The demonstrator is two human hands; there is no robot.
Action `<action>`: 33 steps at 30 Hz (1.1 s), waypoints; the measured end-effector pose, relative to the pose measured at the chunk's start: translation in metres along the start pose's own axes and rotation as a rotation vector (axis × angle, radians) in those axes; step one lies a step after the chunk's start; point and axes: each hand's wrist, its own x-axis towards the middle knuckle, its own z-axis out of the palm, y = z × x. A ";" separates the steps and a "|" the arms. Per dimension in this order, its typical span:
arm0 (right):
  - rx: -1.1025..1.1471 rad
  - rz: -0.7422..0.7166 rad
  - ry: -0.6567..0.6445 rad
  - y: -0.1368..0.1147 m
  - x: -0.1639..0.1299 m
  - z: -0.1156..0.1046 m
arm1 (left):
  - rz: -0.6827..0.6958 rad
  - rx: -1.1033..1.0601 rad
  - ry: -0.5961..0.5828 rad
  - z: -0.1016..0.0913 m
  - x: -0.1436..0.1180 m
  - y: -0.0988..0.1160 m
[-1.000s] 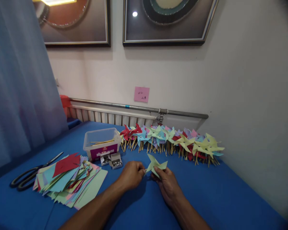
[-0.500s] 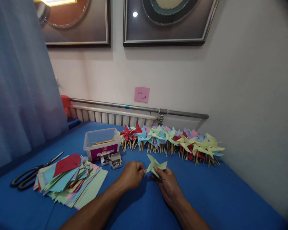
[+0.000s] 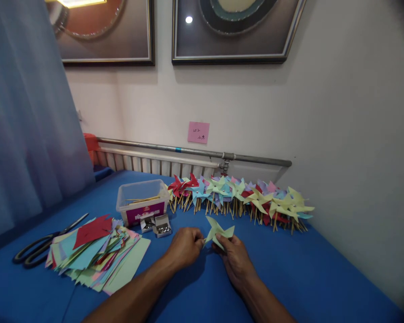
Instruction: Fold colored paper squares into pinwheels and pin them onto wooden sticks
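Pink note on the wall: handwritten marks, two short lines, too small to read. Plastic box: magenta label with white print on the front, illegible at this size. No other text seen.

Black scissors lie just beside a stack of coloured paper; a pink note hangs on the wall.

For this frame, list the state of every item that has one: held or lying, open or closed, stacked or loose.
Light green folded paper pinwheel: held between both hands.
Left hand: pinching the pinwheel's left tip.
Right hand: gripping its lower right.
Clear plastic tub: lidless, sticks inside.
Two small cardboard pin boxes: open.
Black-handled scissors: lying flat, closed.
Coloured cut paper sheets: loosely stacked.
Finished pinwheels: piled along wall.
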 end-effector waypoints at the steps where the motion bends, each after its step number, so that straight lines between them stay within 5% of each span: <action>1: 0.002 0.001 -0.001 0.000 0.000 0.000 | -0.001 0.003 0.000 0.000 0.000 0.000; 33: 0.005 0.011 -0.042 0.002 0.002 -0.002 | 0.005 -0.014 0.024 0.002 -0.001 0.001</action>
